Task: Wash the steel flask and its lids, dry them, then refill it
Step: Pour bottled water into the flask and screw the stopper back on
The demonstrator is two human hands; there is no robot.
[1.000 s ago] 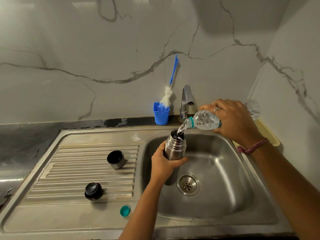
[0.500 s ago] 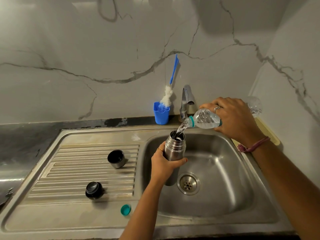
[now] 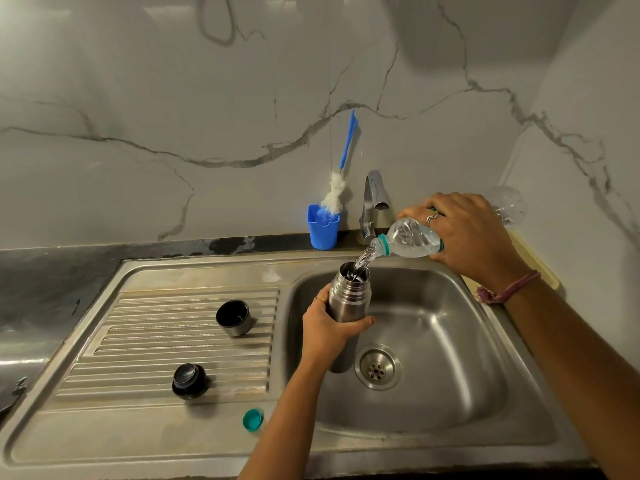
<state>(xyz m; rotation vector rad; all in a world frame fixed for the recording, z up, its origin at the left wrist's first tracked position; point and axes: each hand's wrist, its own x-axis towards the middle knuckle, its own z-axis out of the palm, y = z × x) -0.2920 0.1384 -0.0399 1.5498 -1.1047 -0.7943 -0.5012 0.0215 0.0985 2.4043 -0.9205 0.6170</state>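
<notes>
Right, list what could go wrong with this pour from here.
1. The plastic bottle, tipped by the right hand, pours a thin stream into the steel flask's narrow mouth; a small drift would likely spill water into the sink basin.
2. The left hand holds the flask above the basin, not resting on anything; it may tilt or slip as it fills.
3. The water level inside is hard to see, so it could overflow.

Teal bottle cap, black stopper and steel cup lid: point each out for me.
teal bottle cap (image 3: pixel 253 419), head view, on its top face.
black stopper (image 3: pixel 189 379), head view, on its dark top.
steel cup lid (image 3: pixel 234 317), head view, inside its open dark mouth.
</notes>
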